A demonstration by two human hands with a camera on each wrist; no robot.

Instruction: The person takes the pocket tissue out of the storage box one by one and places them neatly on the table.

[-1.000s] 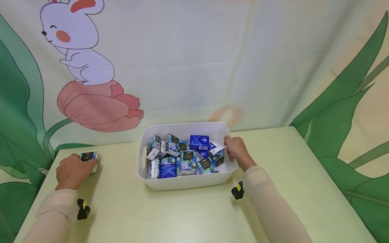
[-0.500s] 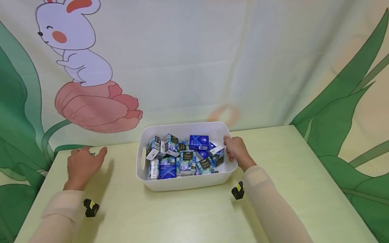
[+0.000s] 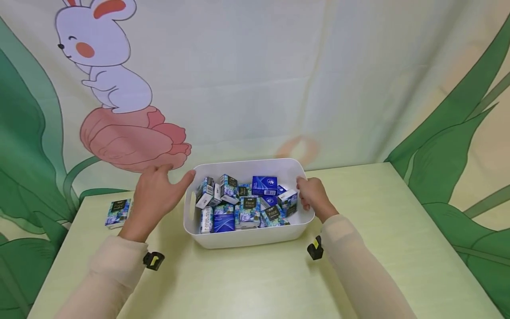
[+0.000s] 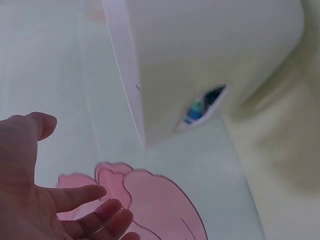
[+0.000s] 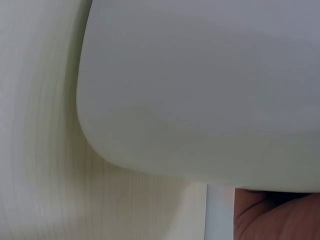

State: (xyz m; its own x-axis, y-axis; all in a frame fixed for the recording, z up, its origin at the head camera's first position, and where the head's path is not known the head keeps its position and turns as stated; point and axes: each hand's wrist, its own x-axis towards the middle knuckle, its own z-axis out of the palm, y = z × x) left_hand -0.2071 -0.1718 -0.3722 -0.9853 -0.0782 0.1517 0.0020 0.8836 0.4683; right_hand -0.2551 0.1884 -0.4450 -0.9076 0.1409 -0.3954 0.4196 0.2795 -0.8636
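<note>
A white plastic bin [image 3: 247, 241] holds several small packs in blue and floral wrappers, such as a blue pack [image 3: 264, 185] and a floral one [image 3: 249, 210] marked "Face". My right hand [image 3: 315, 195] grips the bin's right end, fingers curled over the rim; in the right wrist view only part of that hand [image 5: 280, 215] shows below the bin wall. My left hand [image 3: 159, 195], empty with thumb and fingers spread, hovers just left of the bin's left end. The left wrist view shows its palm [image 4: 25, 185] facing the bin's slotted end wall [image 4: 190, 65].
One floral tissue pack [image 3: 117, 212] lies on the pale green table [image 3: 247, 283] near its left edge, behind the left wrist. A printed curtain [image 3: 239, 88] with a rabbit and leaves hangs along the back and sides.
My left hand has let go of the floral tissue pack at the table's left and moved right, up to the bin. The right hand has kept its grip on the bin's end.
</note>
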